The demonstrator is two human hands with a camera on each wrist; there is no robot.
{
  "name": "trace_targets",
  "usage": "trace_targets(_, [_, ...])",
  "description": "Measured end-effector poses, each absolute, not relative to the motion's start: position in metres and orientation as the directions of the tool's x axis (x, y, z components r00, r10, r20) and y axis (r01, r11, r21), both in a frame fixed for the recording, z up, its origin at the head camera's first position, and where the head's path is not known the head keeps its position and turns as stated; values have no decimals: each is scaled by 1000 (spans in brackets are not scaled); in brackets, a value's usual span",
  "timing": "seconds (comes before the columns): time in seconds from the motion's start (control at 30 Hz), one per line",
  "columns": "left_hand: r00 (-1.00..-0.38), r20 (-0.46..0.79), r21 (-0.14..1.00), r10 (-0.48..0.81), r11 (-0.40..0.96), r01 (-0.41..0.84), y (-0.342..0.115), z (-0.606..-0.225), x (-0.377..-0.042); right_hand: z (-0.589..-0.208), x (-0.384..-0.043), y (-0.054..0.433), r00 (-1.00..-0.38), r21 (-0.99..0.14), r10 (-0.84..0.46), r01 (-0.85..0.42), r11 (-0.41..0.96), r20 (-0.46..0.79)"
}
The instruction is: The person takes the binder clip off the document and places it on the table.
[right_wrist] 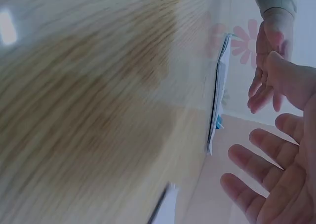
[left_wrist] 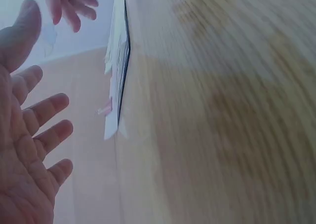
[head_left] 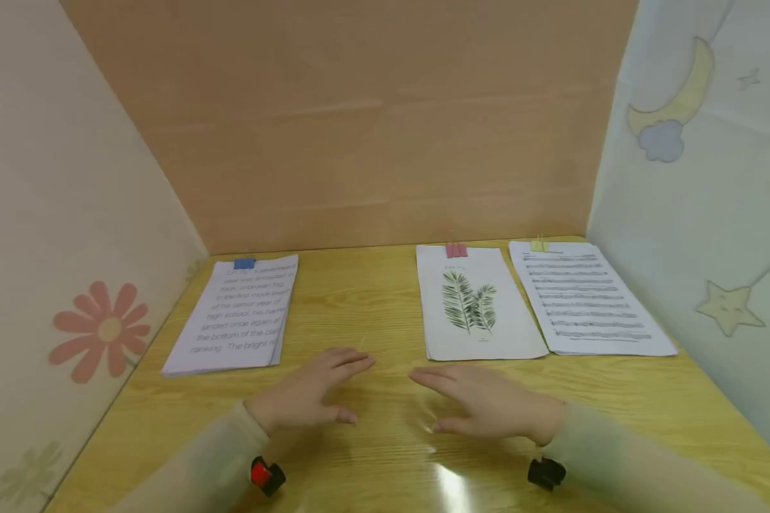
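Observation:
Over the front middle of the wooden table, my left hand [head_left: 317, 388] and right hand [head_left: 488, 402] face each other with a gap between the fingertips. Both hold nothing, their fingers relaxed and a little spread, as the left wrist and right wrist views also show. Left of them lies a stack of text sheets [head_left: 237, 313] with a blue binder clip [head_left: 244, 263] on its top edge. Just beyond the right hand is a stack topped by a plant drawing [head_left: 481, 303], held by a pink binder clip [head_left: 456, 251]. Beside it, sheet music [head_left: 587, 299] carries a yellow binder clip [head_left: 539, 246].
An orange-brown panel [head_left: 385, 128] closes off the back of the table [head_left: 359, 299]. Pale walls stand at both sides, the left one with a pink flower [head_left: 109, 329], the right one with a moon [head_left: 683, 89] and a star [head_left: 731, 308].

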State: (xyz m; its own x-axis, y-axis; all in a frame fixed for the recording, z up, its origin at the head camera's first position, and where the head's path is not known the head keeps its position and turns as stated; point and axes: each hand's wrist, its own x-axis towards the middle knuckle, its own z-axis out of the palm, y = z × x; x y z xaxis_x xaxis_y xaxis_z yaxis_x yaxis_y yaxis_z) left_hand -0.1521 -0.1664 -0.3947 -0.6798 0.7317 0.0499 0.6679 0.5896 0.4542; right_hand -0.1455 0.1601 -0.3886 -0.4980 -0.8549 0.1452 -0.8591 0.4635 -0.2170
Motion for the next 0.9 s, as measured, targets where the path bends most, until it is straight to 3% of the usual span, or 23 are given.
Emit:
trace_targets(0.17, [-827,66,657,559,599,458,-186,-404,-159,-392,-153,141,-558,-373,-829,-780,503,49])
trace_targets(0.3, [-929,68,726,364,620,296,-211,-410,-170,-395,-159,127,-593,-480,-805,-699,530,-23])
trace_targets(0.43, [-986,10,732,169,670,122,-240,-413,-183,-399,-164,114,-599,-537,-799,-659,526,-47])
trace_targets(0.53, [-998,-56,706,-1,707,-40,-261,-414,-194,-400,-167,107,-600,-554,-799,-653,517,-39])
trace_targets(0.67, [-972,-113,669,-205,708,-227,-290,-416,-204,-400,-168,100,-597,-563,-802,-654,505,-26])
trace_targets(0.9, [-895,-141,606,-423,677,-416,-339,-422,-214,-397,-169,90,-594,-563,-803,-650,509,-40])
